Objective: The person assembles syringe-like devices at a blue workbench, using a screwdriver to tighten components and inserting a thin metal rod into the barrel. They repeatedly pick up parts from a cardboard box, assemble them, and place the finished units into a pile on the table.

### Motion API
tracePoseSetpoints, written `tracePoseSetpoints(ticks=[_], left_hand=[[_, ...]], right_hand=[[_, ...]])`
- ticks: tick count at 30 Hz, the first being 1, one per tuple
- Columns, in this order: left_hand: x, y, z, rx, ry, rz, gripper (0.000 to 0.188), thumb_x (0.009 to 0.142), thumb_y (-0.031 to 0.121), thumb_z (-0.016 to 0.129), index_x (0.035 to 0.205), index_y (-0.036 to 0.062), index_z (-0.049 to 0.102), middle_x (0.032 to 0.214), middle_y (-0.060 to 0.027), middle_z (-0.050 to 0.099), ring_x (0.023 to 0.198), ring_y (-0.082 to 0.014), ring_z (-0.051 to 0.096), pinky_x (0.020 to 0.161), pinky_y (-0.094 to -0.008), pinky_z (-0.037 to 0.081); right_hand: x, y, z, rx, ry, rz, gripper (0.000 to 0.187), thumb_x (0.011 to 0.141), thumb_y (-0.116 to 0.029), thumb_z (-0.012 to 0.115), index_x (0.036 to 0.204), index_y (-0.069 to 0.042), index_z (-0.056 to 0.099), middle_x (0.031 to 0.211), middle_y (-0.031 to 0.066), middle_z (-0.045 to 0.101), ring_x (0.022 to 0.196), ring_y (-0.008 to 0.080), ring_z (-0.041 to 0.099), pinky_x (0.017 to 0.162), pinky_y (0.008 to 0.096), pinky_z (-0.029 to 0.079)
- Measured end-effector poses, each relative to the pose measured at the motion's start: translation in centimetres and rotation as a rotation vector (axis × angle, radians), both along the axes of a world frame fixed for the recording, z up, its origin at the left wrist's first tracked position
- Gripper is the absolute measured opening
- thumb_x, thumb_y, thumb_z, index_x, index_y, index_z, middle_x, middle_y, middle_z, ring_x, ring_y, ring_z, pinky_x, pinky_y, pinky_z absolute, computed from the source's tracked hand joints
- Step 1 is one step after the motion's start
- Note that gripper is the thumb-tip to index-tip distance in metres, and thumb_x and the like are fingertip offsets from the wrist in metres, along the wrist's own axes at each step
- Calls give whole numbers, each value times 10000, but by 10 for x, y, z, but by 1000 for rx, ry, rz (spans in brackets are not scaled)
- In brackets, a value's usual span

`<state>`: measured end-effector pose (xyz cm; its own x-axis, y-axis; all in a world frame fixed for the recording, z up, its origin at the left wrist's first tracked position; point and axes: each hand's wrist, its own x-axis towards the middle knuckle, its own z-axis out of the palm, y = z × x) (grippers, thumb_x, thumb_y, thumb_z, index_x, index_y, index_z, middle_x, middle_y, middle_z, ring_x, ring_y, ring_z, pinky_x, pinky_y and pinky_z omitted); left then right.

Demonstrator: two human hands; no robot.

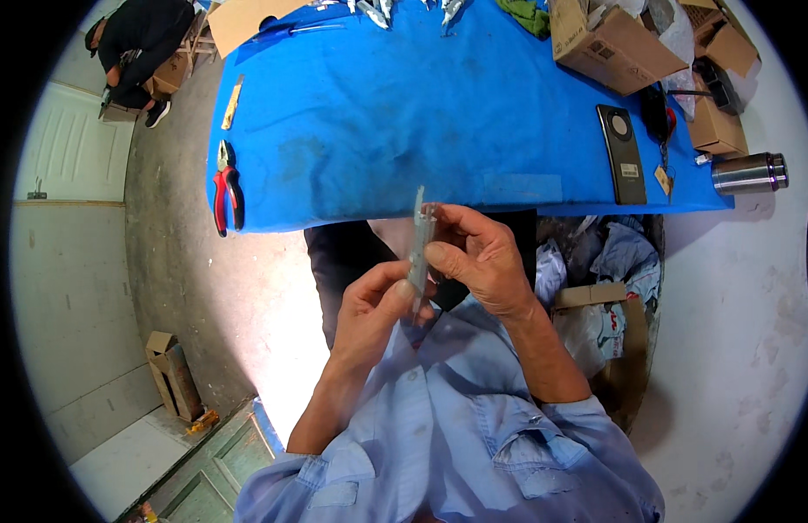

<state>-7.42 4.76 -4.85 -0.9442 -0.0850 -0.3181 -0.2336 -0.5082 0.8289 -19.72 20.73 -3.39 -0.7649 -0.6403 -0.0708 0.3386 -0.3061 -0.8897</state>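
A slim, pale grey metal-looking part (420, 240) stands nearly upright in front of my chest, just off the table's near edge; its exact kind I cannot make out. My left hand (369, 309) pinches its lower half between thumb and fingers. Higher up, my right hand (478, 257) closes on the same part, thumb against its right side. Several similar grey metal pieces (373, 12) lie at the far edge of the blue-covered table (378, 113).
Pliers with red and black handles (225, 192) and a utility knife (233, 103) lie on the table's left side. At right are a dark phone (622, 152), a steel flask (750, 174) and an open cardboard box (613, 48). A person (142, 52) sits at the far left.
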Motion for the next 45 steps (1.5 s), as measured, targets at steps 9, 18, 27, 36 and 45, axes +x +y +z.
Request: tracePoseSetpoints(ticks=[9, 18, 27, 36, 45], left_hand=[[0, 0, -3, -34, 23, 8, 344, 1037, 247, 707, 1280, 10, 654, 1083, -113, 733, 867, -166, 716, 759, -306, 592], [1, -1, -5, -33, 38, 7, 302, 1014, 168, 729, 1262, 6, 670, 1128, -84, 737, 933, -149, 709, 843, -307, 580], [-19, -12, 30, -536, 130, 200, 334, 993, 112, 734, 1289, -17, 650, 1050, -53, 719, 943, -109, 679, 841, -260, 553], [-24, -22, 31, -419, 96, 155, 162, 1053, 126, 665, 1121, -17, 699, 854, -11, 683, 718, -46, 603, 600, -202, 455], [-28, -25, 38, -438, 31, 117, 128, 1049, 122, 649, 1060, 1, 686, 794, 13, 663, 639, -35, 564, 540, -210, 419]], right_hand=[[5, -2, -4, 91, 35, -37, 410, 998, -38, 654, 1390, 71, 605, 1093, 79, 709, 908, 109, 686, 767, 264, 600], [4, -1, 1, 97, 61, -13, 400, 987, -6, 592, 1378, 73, 614, 1084, 86, 720, 895, 113, 689, 785, 273, 593], [8, -5, 5, 383, 559, -27, 397, 901, -14, 702, 1296, 13, 681, 1069, 53, 720, 869, 86, 656, 703, 257, 545], [18, -10, 4, 176, 47, 92, 317, 960, -73, 736, 1247, 49, 680, 1048, 51, 709, 902, 103, 660, 727, 280, 560], [14, -13, 7, 190, -78, 183, 338, 942, -78, 782, 1236, 48, 674, 1018, 61, 702, 906, 90, 664, 716, 219, 566]])
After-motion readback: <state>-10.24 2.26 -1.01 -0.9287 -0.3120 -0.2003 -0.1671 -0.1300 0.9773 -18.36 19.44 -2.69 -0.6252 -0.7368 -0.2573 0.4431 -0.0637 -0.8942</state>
